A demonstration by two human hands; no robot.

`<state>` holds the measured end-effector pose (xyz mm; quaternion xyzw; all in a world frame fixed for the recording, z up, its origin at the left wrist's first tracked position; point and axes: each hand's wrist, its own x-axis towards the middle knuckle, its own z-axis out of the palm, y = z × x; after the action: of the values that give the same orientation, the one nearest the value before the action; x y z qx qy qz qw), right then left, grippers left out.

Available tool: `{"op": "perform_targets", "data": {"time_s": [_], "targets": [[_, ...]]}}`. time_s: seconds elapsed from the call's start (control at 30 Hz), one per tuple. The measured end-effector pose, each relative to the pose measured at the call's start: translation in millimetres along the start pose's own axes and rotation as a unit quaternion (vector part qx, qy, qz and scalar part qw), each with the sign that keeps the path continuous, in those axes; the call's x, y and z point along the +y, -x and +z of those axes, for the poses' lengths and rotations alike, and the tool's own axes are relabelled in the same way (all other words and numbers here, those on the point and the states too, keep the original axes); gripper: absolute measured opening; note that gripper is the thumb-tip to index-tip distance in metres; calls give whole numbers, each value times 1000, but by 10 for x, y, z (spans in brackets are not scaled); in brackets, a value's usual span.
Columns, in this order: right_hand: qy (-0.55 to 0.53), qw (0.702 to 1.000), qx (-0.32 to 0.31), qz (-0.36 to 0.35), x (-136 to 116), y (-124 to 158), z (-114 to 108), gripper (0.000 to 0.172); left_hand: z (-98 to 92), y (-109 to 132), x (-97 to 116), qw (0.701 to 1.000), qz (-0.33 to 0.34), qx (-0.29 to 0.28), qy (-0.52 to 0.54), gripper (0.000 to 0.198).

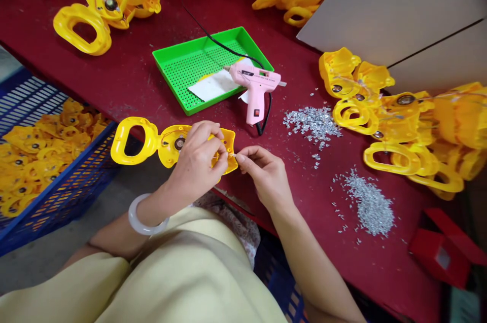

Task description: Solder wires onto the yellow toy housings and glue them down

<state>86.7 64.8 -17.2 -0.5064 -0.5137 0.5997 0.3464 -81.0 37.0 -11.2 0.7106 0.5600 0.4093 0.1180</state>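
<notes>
**Close fingertip work on a yellow part**

The yellow part is held up just off the edge of the red table, with its loop end pointing left toward a blue crate. The left hand grips its far end, fingers closed over the plastic. The right hand comes in from the other side, its thumb and forefinger pinched shut on a thin strand at the part's edge.

This grip suits the work: the left hand does the steadying, leaving the right free for small movements. Light tension and a slow pull from the fingertips should keep so fine a strand from kinking, and keeping both hands close together limits any wobble.

The strand is too fine to identify; it may be wire or thread. The left fingers hide where it meets the part, along with much of that end. A pink glue gun rests across the green tray, well clear of the hands, and its nozzle is partly hard to make out against the paper. The yellow pieces at the top and right run out of frame.
</notes>
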Motion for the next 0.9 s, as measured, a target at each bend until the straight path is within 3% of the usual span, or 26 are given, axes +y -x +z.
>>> {"op": "perform_targets", "data": {"time_s": [0.9], "targets": [[10, 1000, -6, 27, -15, -22, 20, 19, 24, 23, -16, 1000, 9, 14, -6, 14]]}}
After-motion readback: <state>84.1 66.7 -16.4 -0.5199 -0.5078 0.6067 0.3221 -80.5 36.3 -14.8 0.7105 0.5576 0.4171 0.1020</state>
